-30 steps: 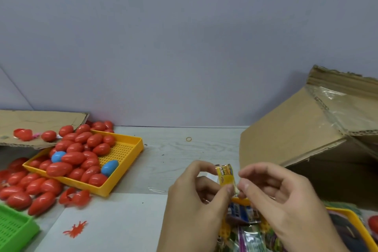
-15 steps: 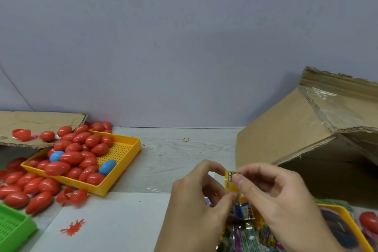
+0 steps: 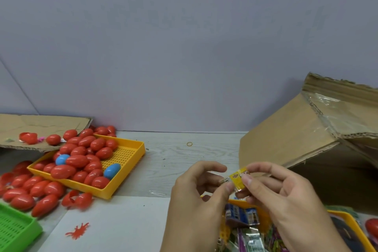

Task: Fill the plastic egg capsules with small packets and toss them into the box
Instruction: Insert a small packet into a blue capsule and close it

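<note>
— What's in my containers?
— The yellow tray point(image 3: 131, 161) on the left holds red egg capsules point(image 3: 76, 160) and two blue ones point(image 3: 111, 170); more red eggs lie beside it. The near tray point(image 3: 347, 219) holds small packets point(image 3: 248, 237).
— And my hands?
— My left hand point(image 3: 196, 196) and right hand point(image 3: 286, 196) both pinch one yellow packet point(image 3: 238, 179) above the near tray. The cardboard box point(image 3: 290, 139) stands open at right.

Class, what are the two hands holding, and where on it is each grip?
A small yellow packet: left hand pinches its left edge, right hand its right side.
</note>
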`<act>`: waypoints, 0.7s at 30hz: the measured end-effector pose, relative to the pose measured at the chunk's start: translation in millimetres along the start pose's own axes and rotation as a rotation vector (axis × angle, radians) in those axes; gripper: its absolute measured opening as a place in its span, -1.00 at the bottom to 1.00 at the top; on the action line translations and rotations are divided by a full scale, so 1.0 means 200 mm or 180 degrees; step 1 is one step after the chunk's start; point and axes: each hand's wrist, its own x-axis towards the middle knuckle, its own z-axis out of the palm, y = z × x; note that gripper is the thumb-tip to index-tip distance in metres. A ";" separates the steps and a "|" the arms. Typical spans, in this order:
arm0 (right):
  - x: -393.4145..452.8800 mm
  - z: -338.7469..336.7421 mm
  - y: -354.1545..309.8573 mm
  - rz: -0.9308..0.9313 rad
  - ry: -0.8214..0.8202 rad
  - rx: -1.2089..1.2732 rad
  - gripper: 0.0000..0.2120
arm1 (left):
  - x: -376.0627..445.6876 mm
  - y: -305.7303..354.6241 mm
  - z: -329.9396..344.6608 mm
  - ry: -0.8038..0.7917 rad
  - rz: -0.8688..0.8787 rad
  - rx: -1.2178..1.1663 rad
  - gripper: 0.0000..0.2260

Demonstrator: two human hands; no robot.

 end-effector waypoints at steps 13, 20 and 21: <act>-0.02 0.00 0.01 -0.0046 -0.0543 0.0314 -0.67 | -0.01 0.01 0.00 -0.0088 0.0058 0.0034 -0.84; -0.02 0.01 0.00 -0.0030 -0.0601 0.0406 -0.68 | 0.00 0.00 -0.01 -0.0027 0.0024 0.0072 -0.76; -0.02 0.01 0.00 -0.0041 -0.0580 0.0379 -0.68 | 0.00 0.00 0.00 -0.0066 0.0028 0.0116 -0.74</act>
